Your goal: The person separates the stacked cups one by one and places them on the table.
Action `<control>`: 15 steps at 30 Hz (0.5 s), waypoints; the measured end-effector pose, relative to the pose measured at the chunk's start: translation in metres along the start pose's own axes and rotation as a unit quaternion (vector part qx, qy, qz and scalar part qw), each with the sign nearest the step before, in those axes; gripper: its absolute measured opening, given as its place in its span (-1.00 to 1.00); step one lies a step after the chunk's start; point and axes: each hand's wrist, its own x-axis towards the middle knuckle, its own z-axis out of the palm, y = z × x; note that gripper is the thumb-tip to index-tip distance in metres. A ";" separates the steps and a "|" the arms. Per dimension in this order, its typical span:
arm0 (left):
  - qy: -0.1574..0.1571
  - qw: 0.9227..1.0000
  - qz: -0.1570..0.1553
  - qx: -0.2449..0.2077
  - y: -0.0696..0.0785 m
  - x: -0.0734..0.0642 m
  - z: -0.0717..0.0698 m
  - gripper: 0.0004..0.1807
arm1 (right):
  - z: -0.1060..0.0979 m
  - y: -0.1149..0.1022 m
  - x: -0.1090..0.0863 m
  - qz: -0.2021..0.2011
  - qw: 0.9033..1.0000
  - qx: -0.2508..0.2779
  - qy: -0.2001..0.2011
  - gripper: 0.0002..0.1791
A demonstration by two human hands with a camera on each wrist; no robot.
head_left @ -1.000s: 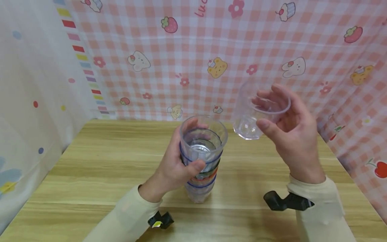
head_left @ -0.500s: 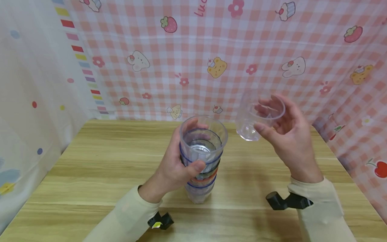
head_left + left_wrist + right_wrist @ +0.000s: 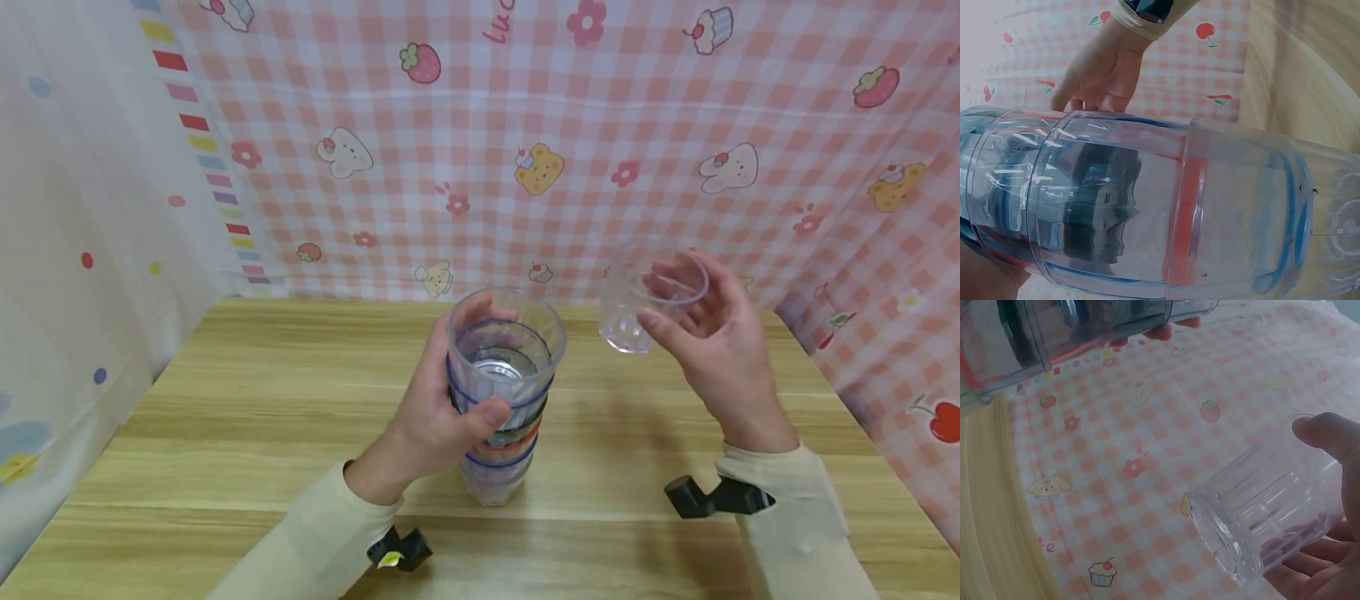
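Observation:
My left hand [image 3: 435,408] grips a tall stack of nested clear plastic cups [image 3: 506,387], its thumb across the near side and fingers round the back. Blue, dark and red bands show through the walls of the stack, also in the left wrist view. To the right, my right hand [image 3: 720,342] holds a single clear plastic cup [image 3: 626,321] above the table, thumb on the near side and fingers behind. In the right wrist view this cup [image 3: 1266,500] is tilted and has a faceted base. The two hands are apart.
A wood-grain table [image 3: 300,367] lies under both hands. Behind it hangs a pink checked cloth [image 3: 480,125] with cartoon prints, and a white dotted curtain [image 3: 90,200] stands at the left. Both wrists wear small black cameras.
My right hand has lowered the single cup slightly, bringing it more upright and a little nearer the table. My left hand and the stack stay where they were.

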 end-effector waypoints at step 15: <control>0.002 1.000 -0.001 0.000 0.000 0.000 0.000 0.11 | -0.011 0.033 0.007 0.046 0.999 0.005 0.024 -0.22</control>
